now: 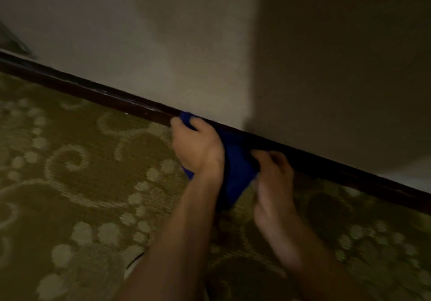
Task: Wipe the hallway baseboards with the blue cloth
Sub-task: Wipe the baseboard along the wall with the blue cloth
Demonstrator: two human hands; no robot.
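A dark brown baseboard runs diagonally from upper left to lower right where the beige wall meets the carpet. The blue cloth is bunched against it near the middle of the frame. My left hand grips the cloth's upper end, with fingers curled over it at the baseboard. My right hand holds the cloth's lower right part, and its fingers are blurred. Both forearms reach in from the bottom edge. Part of the cloth is hidden behind my left hand.
A beige wall rises above the baseboard, and its right half lies in deep shadow. Olive carpet with a pale swirl and dot pattern covers the floor. A dark framed object sits at the far left edge.
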